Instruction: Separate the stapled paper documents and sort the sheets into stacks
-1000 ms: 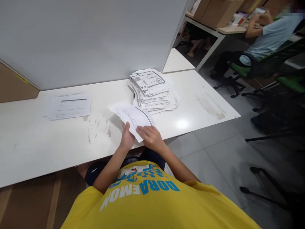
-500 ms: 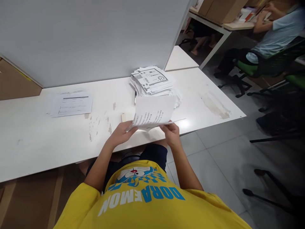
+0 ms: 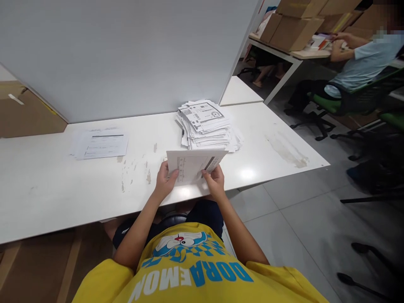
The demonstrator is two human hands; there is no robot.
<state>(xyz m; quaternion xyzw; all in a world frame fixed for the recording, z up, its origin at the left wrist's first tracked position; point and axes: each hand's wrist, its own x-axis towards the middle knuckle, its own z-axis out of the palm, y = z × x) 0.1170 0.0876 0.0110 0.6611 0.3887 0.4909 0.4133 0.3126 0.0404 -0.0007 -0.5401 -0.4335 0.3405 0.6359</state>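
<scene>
Between my two hands is a printed sheet of paper (image 3: 191,166), tilted up above the front edge of the white table. My left hand (image 3: 166,179) grips its left side, thumb on the printed face. On the right side my right hand (image 3: 214,181) pinches it the same way; the fingers behind the paper are hidden. Whether it is one sheet or a few I cannot tell. Just beyond it stands an uneven stack of printed papers (image 3: 205,122). Farther left, a small flat pile of papers (image 3: 105,145) lies on the table.
The white table (image 3: 41,189) has a grey partition (image 3: 126,54) along its back and a cardboard box (image 3: 31,109) at its left end. Scuffed patches mark its top. At upper right a person in a light blue shirt (image 3: 362,63) sits by a desk with cardboard boxes (image 3: 293,31).
The paper was bent and held low; now it is flatter and raised toward me, with another printed side showing. My hands have drawn closer together. The camera view has shifted slightly.
</scene>
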